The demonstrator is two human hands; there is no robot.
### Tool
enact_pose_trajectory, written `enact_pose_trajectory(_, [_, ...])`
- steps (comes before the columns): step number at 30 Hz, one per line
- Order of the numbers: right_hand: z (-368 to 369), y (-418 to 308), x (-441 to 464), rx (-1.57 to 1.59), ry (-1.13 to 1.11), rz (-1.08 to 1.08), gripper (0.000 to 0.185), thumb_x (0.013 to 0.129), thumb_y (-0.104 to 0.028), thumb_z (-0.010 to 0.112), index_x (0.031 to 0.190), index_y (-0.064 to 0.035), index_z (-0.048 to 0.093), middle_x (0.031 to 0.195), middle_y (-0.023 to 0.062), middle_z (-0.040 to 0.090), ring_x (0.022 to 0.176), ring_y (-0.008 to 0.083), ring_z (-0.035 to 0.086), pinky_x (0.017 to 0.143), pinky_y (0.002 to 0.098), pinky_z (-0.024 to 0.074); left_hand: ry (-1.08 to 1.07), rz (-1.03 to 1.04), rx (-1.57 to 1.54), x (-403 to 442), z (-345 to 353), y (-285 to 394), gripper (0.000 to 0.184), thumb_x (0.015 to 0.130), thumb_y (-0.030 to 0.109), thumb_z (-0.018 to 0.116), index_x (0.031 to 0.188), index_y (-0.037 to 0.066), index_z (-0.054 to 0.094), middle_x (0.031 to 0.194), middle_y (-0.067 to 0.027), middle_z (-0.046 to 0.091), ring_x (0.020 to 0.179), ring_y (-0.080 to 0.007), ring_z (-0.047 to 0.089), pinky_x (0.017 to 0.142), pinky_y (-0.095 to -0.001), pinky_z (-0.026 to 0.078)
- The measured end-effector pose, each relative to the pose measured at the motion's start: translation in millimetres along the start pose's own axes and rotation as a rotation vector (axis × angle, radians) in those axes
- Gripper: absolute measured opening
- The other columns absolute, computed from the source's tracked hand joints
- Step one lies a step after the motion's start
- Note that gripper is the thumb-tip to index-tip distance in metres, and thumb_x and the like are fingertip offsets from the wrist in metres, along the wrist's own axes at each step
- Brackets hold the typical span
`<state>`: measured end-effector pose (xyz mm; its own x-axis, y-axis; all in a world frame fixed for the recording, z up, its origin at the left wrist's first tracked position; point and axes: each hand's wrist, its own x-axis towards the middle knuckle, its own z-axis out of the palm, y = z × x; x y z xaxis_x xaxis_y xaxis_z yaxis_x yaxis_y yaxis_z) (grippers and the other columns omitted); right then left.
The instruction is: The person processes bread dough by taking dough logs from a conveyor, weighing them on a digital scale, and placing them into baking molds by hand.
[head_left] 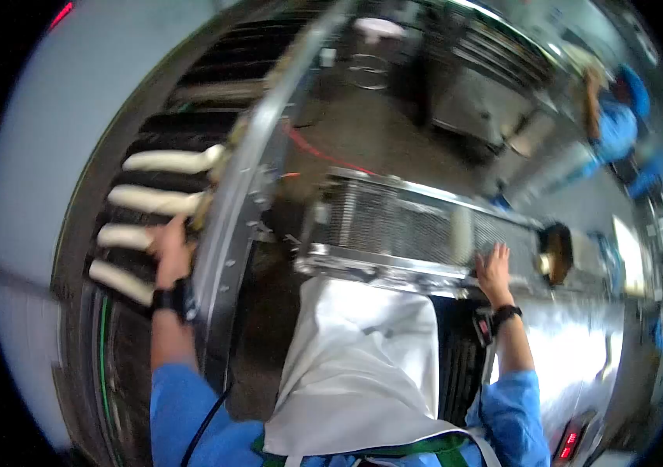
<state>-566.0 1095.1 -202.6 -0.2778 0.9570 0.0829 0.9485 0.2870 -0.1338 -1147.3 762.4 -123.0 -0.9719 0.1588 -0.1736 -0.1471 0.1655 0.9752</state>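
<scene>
Several long white dough rolls lie crosswise in the dark slots of a conveyor at the left. My left hand [170, 245] is at the right end of one roll [123, 237], its fingers bent against it; the underside of the grip is hidden. Two more rolls [162, 200] lie beyond it and another roll [120, 282] lies nearer. On a mesh conveyor [417, 233] in the middle sits a single pale roll [461, 235]. My right hand [493, 268] rests just right of that roll, over the near edge of the mesh, fingers spread and holding nothing.
A metal rail [240, 179] runs along the left conveyor's right side. A dark-mouthed machine part [559, 254] stands at the mesh conveyor's right end. Beyond are a metal cabinet [475, 101], a red hose [324, 156] on the floor and a person in blue [618, 124].
</scene>
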Motion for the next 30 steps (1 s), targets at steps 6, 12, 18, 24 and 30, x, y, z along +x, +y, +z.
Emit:
enact_pose_trajectory(6, [-16,55,-26,-0.125,0.008,0.418,0.067,0.096,-0.035,0.027,0.142,0.0129,0.017,0.15,0.03,0.016,0.141,0.0389,0.014,0.116,0.0447,0.0109,0.009,-0.191,-0.001,-45,16,36,0.037,0.095,0.022,0.051,0.122,-0.002,0.049,0.117,-0.0094,0.055,0.101,-0.0215,0.052,0.086,-0.0335,0.043])
enact_pose_trajectory(12, [-8,49,-9,0.023,0.339,0.361,0.063,0.083,-0.014,0.047,0.138,0.0095,0.028,0.14,0.0298,0.031,0.133,0.0419,0.028,0.11,0.0456,0.0244,0.086,-0.119,-0.018,20,-4,6,0.043,0.088,0.013,0.063,0.119,-0.013,0.048,0.114,-0.0166,0.057,0.086,-0.0253,0.059,0.072,-0.0413,0.049])
enact_pose_trajectory(18, [-15,55,5,-0.055,0.566,0.042,0.051,0.083,-0.002,0.051,0.133,-0.0034,0.042,0.128,0.019,0.043,0.129,0.0358,0.036,0.099,0.0463,0.0388,-0.003,-0.145,0.008,58,-40,-25,0.057,0.083,0.021,0.07,0.125,-0.01,0.045,0.119,-0.0162,0.053,0.095,-0.0239,0.057,0.079,-0.038,0.05])
enact_pose_trajectory(24, [-37,55,14,-0.296,-0.067,0.058,0.038,0.085,-0.013,0.056,0.122,-0.0174,0.051,0.125,0.0018,0.052,0.127,0.0251,0.041,0.088,0.0487,0.0472,0.019,-0.175,0.139,28,-74,-40,0.065,0.09,0.037,0.059,0.139,0.0,0.036,0.138,-0.014,0.039,0.12,-0.0281,0.04,0.098,-0.0379,0.033])
enact_pose_trajectory(30, [-48,48,21,-0.362,0.023,-0.155,0.026,0.076,-0.015,0.064,0.102,-0.0135,0.061,0.11,0.011,0.057,0.105,0.0355,0.053,0.082,0.047,0.0473,0.18,-0.034,0.077,-32,-74,-33,0.097,0.078,0.026,0.075,0.15,0.006,0.012,0.149,-0.021,0.025,0.138,-0.0338,0.023,0.106,-0.0484,0.03])
